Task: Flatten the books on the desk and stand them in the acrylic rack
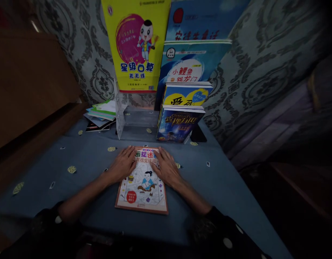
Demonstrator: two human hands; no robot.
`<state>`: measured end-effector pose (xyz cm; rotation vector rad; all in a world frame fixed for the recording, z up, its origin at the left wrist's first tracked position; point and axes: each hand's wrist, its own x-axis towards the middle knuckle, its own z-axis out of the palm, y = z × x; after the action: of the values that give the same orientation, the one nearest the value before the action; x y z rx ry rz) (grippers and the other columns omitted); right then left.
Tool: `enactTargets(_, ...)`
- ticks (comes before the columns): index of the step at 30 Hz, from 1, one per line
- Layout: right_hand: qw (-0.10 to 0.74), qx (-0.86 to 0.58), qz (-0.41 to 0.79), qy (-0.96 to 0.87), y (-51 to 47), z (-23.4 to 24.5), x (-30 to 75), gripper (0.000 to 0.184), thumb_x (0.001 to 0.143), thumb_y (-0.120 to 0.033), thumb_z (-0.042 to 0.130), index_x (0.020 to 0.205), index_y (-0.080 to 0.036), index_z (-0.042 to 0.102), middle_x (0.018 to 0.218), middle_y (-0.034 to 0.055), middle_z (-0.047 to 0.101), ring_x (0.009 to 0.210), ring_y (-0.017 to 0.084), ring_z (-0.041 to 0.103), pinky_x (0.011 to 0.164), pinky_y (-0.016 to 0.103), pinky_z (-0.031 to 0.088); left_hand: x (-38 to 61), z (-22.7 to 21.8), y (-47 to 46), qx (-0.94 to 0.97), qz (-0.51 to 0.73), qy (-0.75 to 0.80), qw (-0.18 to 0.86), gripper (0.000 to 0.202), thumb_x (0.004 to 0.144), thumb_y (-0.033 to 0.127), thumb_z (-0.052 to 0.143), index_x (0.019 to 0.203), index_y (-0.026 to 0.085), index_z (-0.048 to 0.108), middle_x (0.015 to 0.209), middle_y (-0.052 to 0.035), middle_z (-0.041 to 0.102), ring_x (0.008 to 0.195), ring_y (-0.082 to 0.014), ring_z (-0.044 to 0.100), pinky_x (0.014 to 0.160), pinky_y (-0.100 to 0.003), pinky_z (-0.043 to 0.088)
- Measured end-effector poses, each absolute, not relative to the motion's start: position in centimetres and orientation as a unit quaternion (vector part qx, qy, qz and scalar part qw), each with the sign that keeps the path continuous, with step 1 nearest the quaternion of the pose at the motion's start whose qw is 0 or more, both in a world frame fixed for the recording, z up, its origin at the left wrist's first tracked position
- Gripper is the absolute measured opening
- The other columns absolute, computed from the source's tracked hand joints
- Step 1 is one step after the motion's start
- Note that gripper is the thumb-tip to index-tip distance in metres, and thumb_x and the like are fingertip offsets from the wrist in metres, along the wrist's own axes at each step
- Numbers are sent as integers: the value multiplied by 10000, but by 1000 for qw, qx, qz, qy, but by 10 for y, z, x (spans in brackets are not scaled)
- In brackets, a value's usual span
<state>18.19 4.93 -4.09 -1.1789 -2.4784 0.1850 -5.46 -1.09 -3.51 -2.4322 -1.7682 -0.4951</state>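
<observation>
A picture book (144, 190) with a white and orange-brown cover lies flat on the blue tablecloth, its cover facing up and its top edge away from me. My left hand (123, 163) rests on its upper left side, fingers stretched forward and thumb on the cover. On the upper right side lies my right hand (166, 166), palm down, the fingers extended and the thumb across the printed title. Both hands touch the book and cover parts of its title and side edges.
Behind the book stands a clear acrylic rack (140, 133). It holds a yellow workbook (136, 46) on the left and a tiered row of books, a dark blue one (180, 124) in front. A stack of papers (102, 111) lies left of it, a dark flat object (198, 133) right. Patterned wall behind.
</observation>
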Motion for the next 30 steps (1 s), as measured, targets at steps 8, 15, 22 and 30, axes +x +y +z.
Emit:
enactTargets(8,187,-428,72,-881,49,-39,183,564,971,-440,482,1433,-121,528,1544,202,456,1388,364,452,1099,539,407,-56,-35,-9,-802,-153,-575,46,474,1015,326,406,1422,104,505,1517,-201,486,1432,-331,435,1170,-535,362)
enactTargets(15,195,-423,112,-878,52,-39,193,594,962,-467,489,1443,-119,511,1547,185,459,1388,352,446,1121,536,384,-57,-34,-6,-810,-128,-571,31,508,1037,376,369,1464,118,461,1550,-186,449,1467,-315,381,1195,-526,308)
enactTargets(22,183,-418,139,-879,54,-37,195,613,957,-467,499,1439,-88,510,1576,192,416,1414,354,420,1153,533,347,-56,-28,-5,-808,-92,-581,19,525,1047,394,347,1485,116,428,1578,-171,412,1490,-311,338,1198,-513,298)
enactTargets(30,195,-397,142,-886,55,-41,197,567,977,-425,465,1429,-86,520,1560,197,439,1438,347,408,1167,541,351,-44,-22,-12,-823,-83,-561,31,517,1045,337,320,1465,62,447,1561,-221,416,1473,-314,372,1211,-534,265)
